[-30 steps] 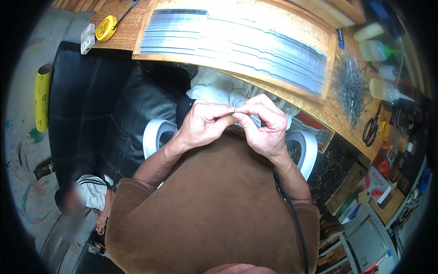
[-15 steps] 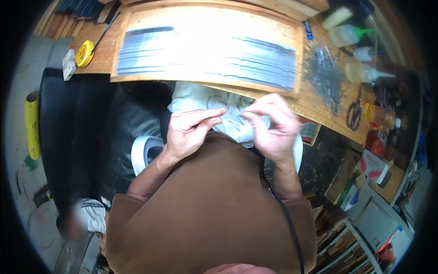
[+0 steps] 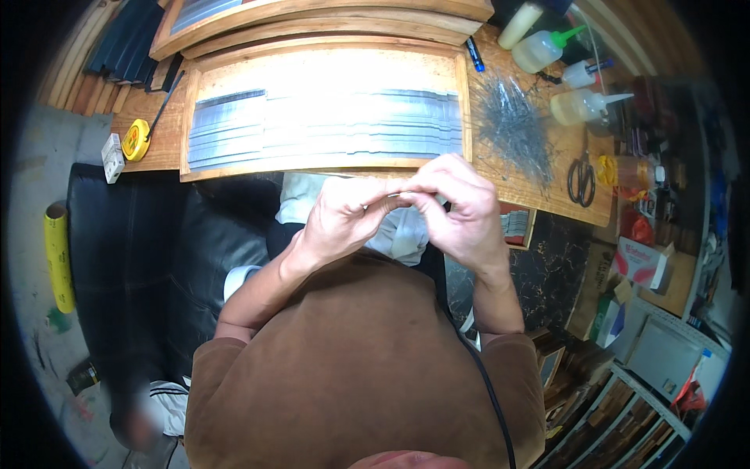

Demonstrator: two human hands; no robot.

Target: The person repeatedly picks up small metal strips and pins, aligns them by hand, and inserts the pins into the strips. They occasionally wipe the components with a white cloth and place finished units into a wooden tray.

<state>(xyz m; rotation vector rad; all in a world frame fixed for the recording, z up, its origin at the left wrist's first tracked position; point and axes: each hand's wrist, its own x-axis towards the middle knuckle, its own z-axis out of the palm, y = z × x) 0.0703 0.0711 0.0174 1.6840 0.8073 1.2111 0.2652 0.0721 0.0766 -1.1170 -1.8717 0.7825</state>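
In front of my chest, over my lap, both hands meet with their fingertips pinched together. My left hand [image 3: 340,215] is closed, thumb pressed against the fingers. My right hand [image 3: 465,211] is closed in a pinch at the same spot. Whatever lies between the fingertips is too small to make out. Just beyond the hands a shallow wooden tray [image 3: 187,129] rests on the workbench, with rows of thin grey strips [image 3: 234,133] overlapping inside it. A strong glare washes out the tray's middle. To the tray's right lies a loose heap of thin, dark, wire-like pieces [image 3: 516,129].
Scissors [image 3: 581,181], a blue marker [image 3: 475,55] and squeeze bottles [image 3: 539,51] lie or stand on the right of the bench. At left are a yellow tape measure [image 3: 136,141] and a small white box [image 3: 113,159]. A black couch [image 3: 156,258] flanks me; another person sits lower left.
My hands have come together; a moment ago their fingertips were apart. The view has shifted, so more of the wooden frames behind the tray shows.
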